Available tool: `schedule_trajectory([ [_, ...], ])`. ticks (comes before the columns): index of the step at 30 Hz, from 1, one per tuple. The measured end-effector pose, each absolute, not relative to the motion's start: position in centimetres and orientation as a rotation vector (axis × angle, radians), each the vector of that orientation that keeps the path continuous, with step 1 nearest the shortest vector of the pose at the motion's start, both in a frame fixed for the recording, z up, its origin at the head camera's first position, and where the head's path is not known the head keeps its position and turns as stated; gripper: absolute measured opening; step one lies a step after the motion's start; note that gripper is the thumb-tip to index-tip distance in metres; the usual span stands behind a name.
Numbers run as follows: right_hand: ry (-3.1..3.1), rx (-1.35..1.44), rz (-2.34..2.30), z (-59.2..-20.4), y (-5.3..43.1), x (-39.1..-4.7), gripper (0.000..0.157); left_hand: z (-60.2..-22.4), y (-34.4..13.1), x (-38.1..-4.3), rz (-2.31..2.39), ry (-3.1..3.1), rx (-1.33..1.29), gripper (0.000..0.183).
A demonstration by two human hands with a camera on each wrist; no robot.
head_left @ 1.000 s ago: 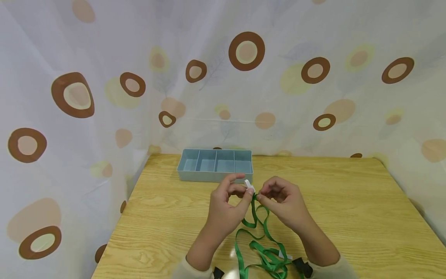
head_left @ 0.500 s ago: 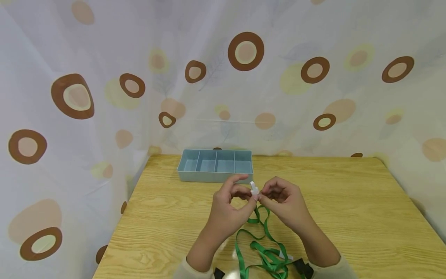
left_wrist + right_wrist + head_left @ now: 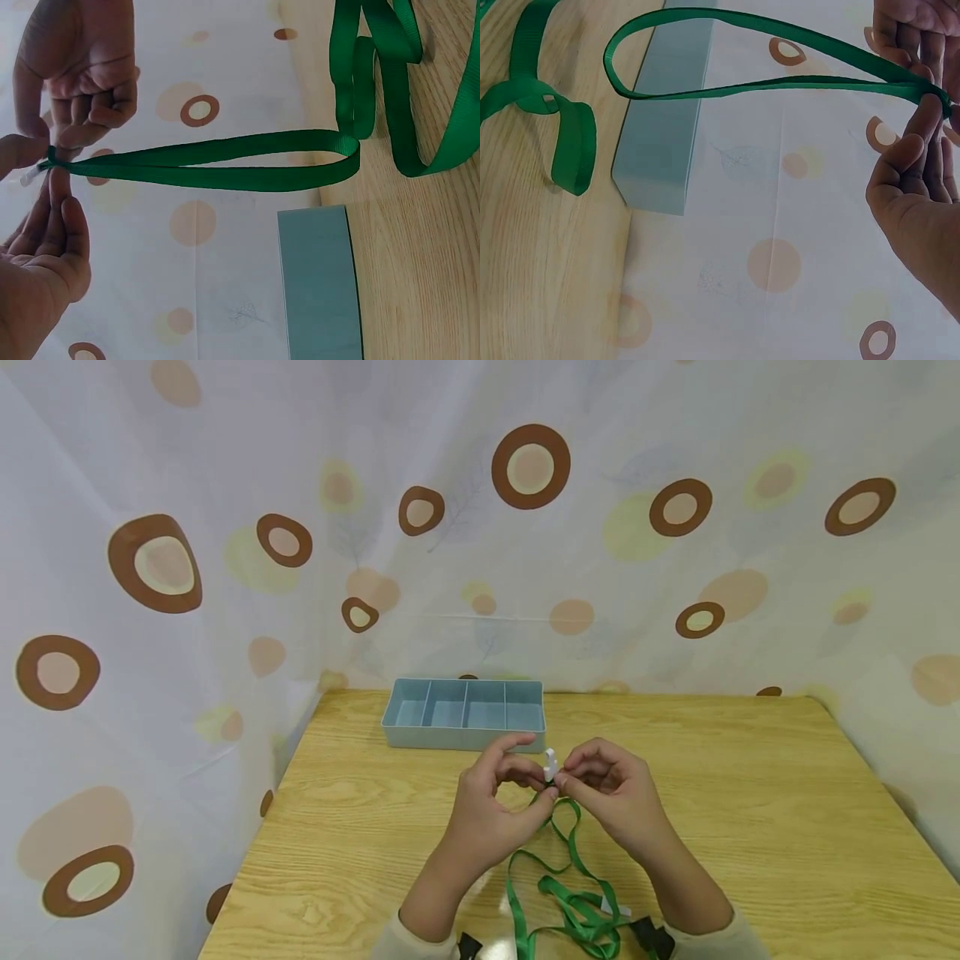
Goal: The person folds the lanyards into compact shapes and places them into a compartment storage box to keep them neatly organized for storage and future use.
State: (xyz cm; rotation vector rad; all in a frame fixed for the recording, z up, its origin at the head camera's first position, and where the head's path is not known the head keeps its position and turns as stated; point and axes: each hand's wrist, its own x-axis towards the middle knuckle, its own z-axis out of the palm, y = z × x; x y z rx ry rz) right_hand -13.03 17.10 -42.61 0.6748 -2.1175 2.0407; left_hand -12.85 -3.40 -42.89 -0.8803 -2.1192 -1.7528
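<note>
My left hand (image 3: 491, 797) and right hand (image 3: 617, 789) meet fingertip to fingertip above the table, both pinching the gathered end of a green lanyard (image 3: 225, 176). From between the fingertips a small white plastic clip (image 3: 551, 765) sticks up. Below the pinch the strap hangs in a long narrow loop, seen in both wrist views. The rest of the lanyard lies in loose coils on the wood, with another white piece (image 3: 617, 907) among them. The fingers cover the exact spot where strap and clip join.
Behind the hands stands a pale blue tray (image 3: 463, 739) with several compartments, near the back edge of the wooden table (image 3: 750, 810). A patterned curtain (image 3: 600, 593) hangs behind and at the sides. Black pieces (image 3: 651, 937) show by the sleeves.
The white clip has turned from leaning left to nearly upright and shifted slightly right. My left fingertips have closed in on the right ones; the coils on the table lie unchanged.
</note>
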Motion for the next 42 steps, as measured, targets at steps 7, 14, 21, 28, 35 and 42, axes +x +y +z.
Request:
schedule_trajectory([
  [7,-2.12,0.725,2.049,-42.5,17.2,-12.8,0.009,-42.9,-3.5,-12.9,-1.73,-2.125,-0.853,0.059],
  [14,-2.103,0.767,2.069,-42.9,17.1,-12.9,0.01,-42.5,-3.6,-12.9,-1.706,-2.119,-0.841,0.052],
  [21,-2.152,0.685,2.005,-43.7,16.7,-13.1,0.009,-42.1,-3.6,-13.1,-1.693,-2.108,-0.76,0.042],
  [28,-2.336,0.618,1.93,-44.3,16.6,-13.3,0.015,-41.1,-3.8,-13.8,-1.695,-2.034,-0.742,0.042],
  [35,-2.42,0.758,1.984,-45.2,16.3,-13.6,0.016,-40.5,-3.9,-13.9,-1.71,-1.995,-0.732,0.038],
  [42,-2.451,0.86,1.953,-45.9,16.0,-13.7,0.011,-40.0,-3.9,-13.7,-1.736,-1.961,-0.699,0.04],
])
